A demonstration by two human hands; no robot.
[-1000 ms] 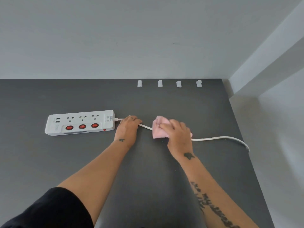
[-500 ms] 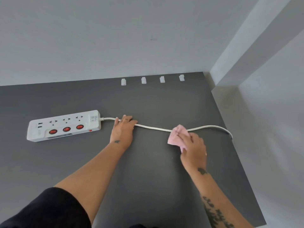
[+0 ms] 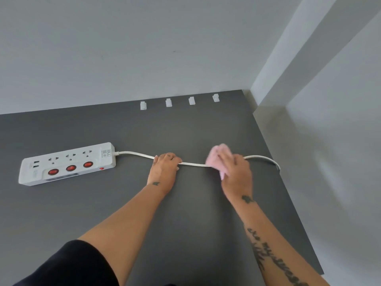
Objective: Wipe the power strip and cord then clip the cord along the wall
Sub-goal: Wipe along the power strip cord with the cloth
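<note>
A white power strip [image 3: 66, 164] with three red switches lies at the left of the dark grey surface [image 3: 185, 223]. Its white cord [image 3: 134, 154] runs right and drops over the right edge. My left hand [image 3: 164, 169] grips the cord near the middle, fingers curled over it. To its right, my right hand [image 3: 236, 174] holds a pink cloth [image 3: 218, 156] wrapped around the cord, hiding that stretch. Several white cable clips [image 3: 168, 102] stand in a row along the base of the back wall.
A grey wall [image 3: 144, 48] rises behind the surface, and a wall corner [image 3: 299, 69] juts in at the right. The surface ends at a right edge [image 3: 288, 193] beside a pale floor.
My right hand slid the cloth right along the cord, then back a little to the left. My left hand shifted its hold further from the strip.
</note>
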